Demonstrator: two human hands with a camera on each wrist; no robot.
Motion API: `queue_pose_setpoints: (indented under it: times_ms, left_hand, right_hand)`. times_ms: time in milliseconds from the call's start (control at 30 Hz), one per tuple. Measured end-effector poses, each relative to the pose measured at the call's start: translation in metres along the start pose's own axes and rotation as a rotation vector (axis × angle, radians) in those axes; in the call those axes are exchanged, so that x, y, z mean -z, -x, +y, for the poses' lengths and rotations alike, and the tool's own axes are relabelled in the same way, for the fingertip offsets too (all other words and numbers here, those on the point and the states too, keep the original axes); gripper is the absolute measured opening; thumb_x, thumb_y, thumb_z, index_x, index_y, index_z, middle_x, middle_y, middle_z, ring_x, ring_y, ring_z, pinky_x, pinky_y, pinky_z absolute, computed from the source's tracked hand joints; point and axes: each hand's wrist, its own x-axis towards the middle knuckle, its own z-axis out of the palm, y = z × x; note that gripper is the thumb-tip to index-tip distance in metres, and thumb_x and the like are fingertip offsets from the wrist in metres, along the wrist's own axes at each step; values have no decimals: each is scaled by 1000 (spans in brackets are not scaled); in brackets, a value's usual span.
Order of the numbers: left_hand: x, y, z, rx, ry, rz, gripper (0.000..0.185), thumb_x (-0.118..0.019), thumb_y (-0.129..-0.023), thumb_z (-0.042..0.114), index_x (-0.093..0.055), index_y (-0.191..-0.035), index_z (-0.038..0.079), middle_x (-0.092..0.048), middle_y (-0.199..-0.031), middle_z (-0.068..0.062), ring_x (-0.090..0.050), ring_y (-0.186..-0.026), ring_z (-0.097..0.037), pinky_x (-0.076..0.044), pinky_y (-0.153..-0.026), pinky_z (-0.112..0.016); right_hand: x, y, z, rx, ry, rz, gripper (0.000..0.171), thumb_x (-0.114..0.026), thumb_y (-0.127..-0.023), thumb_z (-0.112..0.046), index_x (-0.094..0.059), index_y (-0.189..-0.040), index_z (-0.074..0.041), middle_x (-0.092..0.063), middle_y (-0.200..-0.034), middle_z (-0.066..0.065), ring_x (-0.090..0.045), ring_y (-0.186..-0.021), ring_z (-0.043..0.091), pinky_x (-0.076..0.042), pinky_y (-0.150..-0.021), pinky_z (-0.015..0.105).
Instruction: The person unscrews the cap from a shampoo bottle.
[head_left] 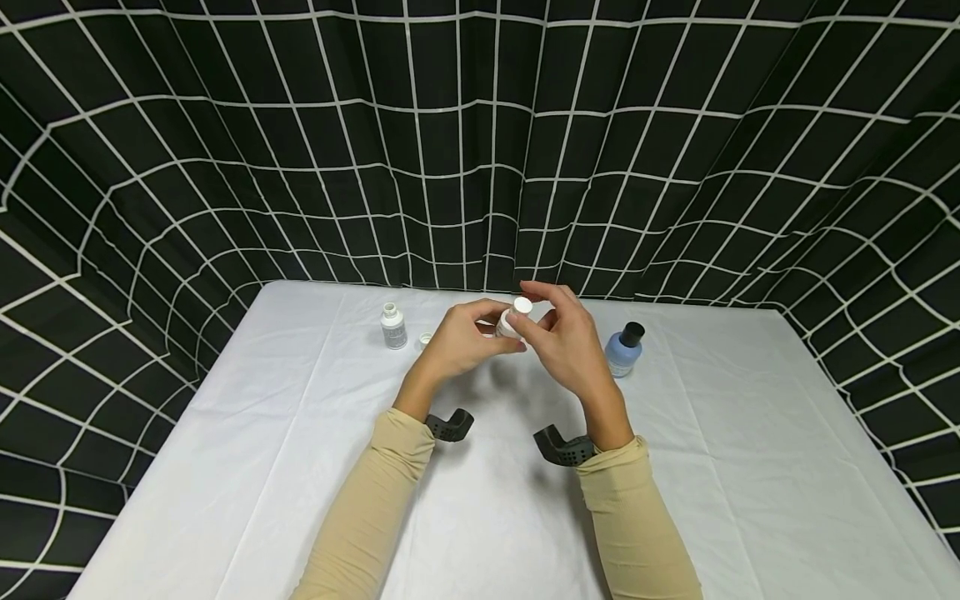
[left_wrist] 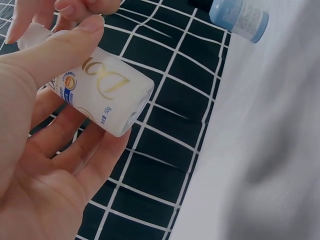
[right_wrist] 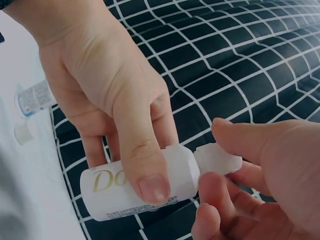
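My left hand (head_left: 465, 337) grips a small white bottle (left_wrist: 122, 90) with gold lettering, thumb across one side and fingers round the other. The bottle is held up off the table, tilted. At its neck sits a white cap (right_wrist: 217, 159), which my right hand (head_left: 562, 337) pinches between thumb and fingers. In the right wrist view the thumb lies on one side of the cap and the index finger on the other. Part of the bottle's label is hidden under the left thumb.
On the white-covered table (head_left: 300, 433), an uncapped white bottle (head_left: 393, 327) stands to the left, with a small white cap (head_left: 425, 340) beside it. A blue bottle (head_left: 624, 352) with a black cap stands to the right. A black gridded curtain (head_left: 465, 150) hangs behind the table.
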Motion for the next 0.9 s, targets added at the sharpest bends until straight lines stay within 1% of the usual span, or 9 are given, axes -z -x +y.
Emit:
queue_pose_setpoints:
  times_ms: [167, 267, 333, 467, 567, 667, 767, 900]
  left_hand:
    - [0, 1, 2, 0, -15, -5, 43, -90, -77, 25, -76, -117, 21, -76, -114, 4, -71, -97, -13, -61, -89, -29]
    - [2, 1, 3, 17, -33, -9, 44, -90, -77, 26, -76, -118, 21, -75, -114, 5, -71, -99, -13, -60, -90, -29]
    - [4, 2, 3, 29, -41, -12, 44, -90, -77, 26, -75, -119, 22, -75, -115, 5, -70, -100, -13, -60, -91, -29]
    - [12, 3, 4, 33, -44, -8, 46, -90, -78, 26, -74, -120, 20, -74, -117, 4, -70, -103, -15, -60, -93, -31]
    - [22, 6, 6, 20, -38, 24, 47, -90, -78, 24, -72, -121, 17, -73, -117, 2, -70, -104, -17, -60, -94, -32]
    - [35, 10, 8, 8, -50, 77, 51, -90, -77, 24, -70, -123, 17, -73, -119, 0, -70, -104, -19, -60, -94, -33]
    - [48, 14, 12, -2, -79, 133, 52, -90, -78, 24, -68, -125, 17, -72, -118, -1, -70, -103, -19, -60, -93, -35]
    - [67, 20, 16, -14, -100, 200, 52, -90, -78, 22, -66, -124, 14, -72, -116, -4, -70, -103, -20, -59, -95, -36]
  right_hand:
    - [-1, 0, 0, 6, 20, 15, 37, -74, -95, -24, -68, -129, -11, -61, -111, 9, -54, -73, 16, -45, -59, 22]
    - [-1, 1, -1, 24, 15, 16, 32, -73, -96, -22, -70, -126, -11, -61, -108, 9, -53, -73, 17, -44, -58, 22]
    - [0, 2, -2, 31, -4, 22, 30, -72, -97, -21, -70, -125, -11, -61, -106, 8, -54, -74, 18, -43, -58, 22]
    - [-2, 3, -6, 37, -82, 43, 31, -73, -95, -17, -70, -125, -11, -61, -106, 8, -58, -82, 18, -47, -65, 18]
    - [-5, 3, -9, 34, -144, 56, 31, -75, -93, -13, -70, -124, -9, -64, -108, 10, -60, -90, 19, -50, -73, 15]
    - [-10, 3, -10, 24, -172, 65, 30, -75, -92, -12, -70, -121, -7, -67, -109, 10, -62, -93, 21, -50, -76, 15]
    - [-16, 2, -10, 9, -178, 54, 28, -74, -91, -9, -68, -118, -7, -69, -108, 10, -63, -93, 21, -50, -75, 15]
    - [-25, 3, -11, -10, -191, 15, 28, -73, -90, -6, -64, -118, -7, -70, -109, 11, -67, -93, 22, -52, -72, 15]
